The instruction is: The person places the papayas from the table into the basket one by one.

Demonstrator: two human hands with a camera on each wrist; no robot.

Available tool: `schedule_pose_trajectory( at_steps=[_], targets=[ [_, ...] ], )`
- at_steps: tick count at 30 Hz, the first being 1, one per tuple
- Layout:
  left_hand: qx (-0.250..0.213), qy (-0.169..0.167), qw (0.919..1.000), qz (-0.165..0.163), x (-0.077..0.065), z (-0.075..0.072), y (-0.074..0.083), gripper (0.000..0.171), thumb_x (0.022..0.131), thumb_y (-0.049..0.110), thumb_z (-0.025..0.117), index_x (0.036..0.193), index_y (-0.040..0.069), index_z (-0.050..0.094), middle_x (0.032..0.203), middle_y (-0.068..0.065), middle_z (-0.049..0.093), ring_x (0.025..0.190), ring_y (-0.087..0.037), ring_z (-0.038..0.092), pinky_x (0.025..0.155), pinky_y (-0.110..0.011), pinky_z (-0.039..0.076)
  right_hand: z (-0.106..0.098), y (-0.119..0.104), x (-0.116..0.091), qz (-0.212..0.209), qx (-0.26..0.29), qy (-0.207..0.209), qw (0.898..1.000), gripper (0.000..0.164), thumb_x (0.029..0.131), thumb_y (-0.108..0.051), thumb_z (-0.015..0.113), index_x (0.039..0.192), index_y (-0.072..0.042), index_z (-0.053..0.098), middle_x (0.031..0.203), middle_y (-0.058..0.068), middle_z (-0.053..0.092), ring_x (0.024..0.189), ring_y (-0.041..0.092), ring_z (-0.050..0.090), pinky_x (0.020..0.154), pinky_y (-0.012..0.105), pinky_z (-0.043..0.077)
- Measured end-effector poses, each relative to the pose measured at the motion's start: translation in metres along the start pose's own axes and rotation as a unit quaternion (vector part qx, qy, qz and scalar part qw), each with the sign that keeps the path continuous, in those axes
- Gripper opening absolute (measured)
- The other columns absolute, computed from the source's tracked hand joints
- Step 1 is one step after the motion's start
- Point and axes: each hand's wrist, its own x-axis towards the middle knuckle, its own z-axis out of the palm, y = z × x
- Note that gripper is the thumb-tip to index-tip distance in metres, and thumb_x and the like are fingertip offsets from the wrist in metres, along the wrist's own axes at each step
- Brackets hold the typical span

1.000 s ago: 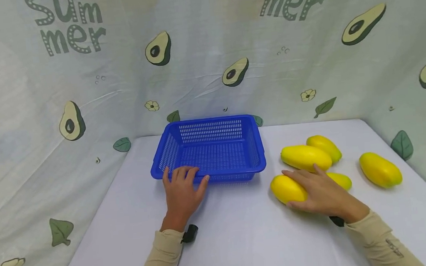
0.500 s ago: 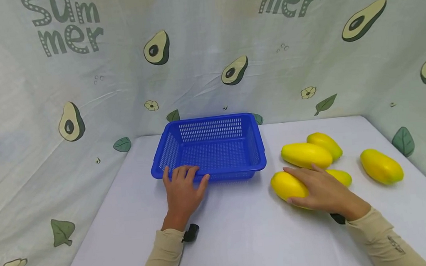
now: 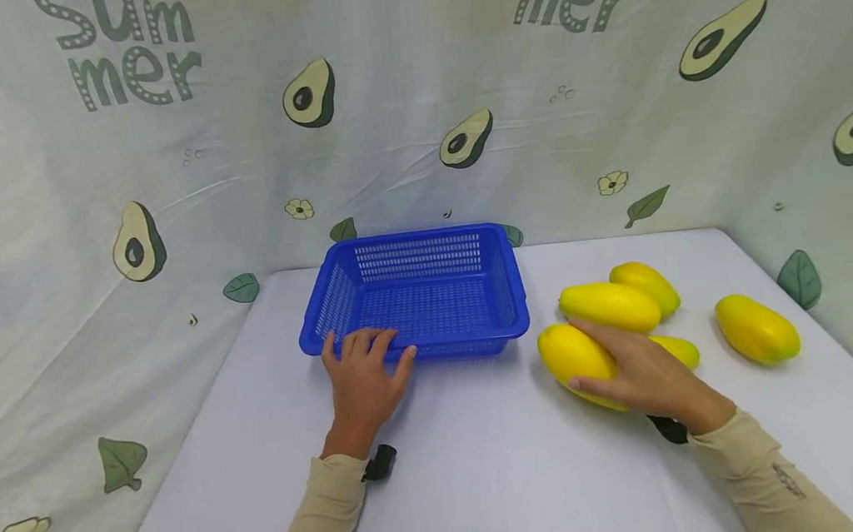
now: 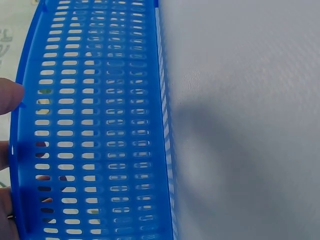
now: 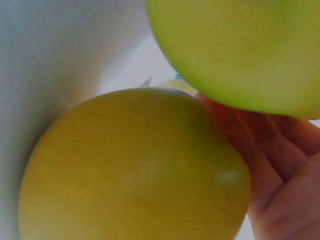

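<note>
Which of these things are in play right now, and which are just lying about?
In play:
right hand, gripping the nearest mango
left hand, resting on the blue basket rim

Lying about:
three mangoes bunched beside it
lone mango at far right
avocado-print backdrop

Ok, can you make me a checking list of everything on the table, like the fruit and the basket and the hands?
Surface: white table, covered with cloth.
Job's things: blue basket, nothing inside it; five yellow mangoes to its right, nearest mango under the right hand.
Clutter: nothing seen.
Hands: left hand rests on the basket's near rim, fingers straight; right hand grips the nearest mango.
Cables: nothing seen; a small black device sits at the left wrist.
Surroundings: avocado-print curtain on three sides, "Summer" lettering.
</note>
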Motion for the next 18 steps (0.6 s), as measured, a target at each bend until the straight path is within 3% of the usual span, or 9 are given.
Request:
schedule_pose_trajectory(
  at_steps=[18],
  targets=[
    [-0.011,0.009,0.9999,0.003,-0.0012,0.0032,-0.0018,0.044,0.093,0.047,0.064,0.111,0.008,0.073,0.108,-0.012,0.068,0.112,-0.037,0.056,0.109,-0.068,0.017,0.0042,0.0031,0.0015,0.007,0.019,0.04,0.999,0.087,0.085,-0.055,0.074,0.15,-0.005,0.044,0.14,0.015,0.057,0.108,0.029,0.058,0.092,0.052,0.045]
  ],
)
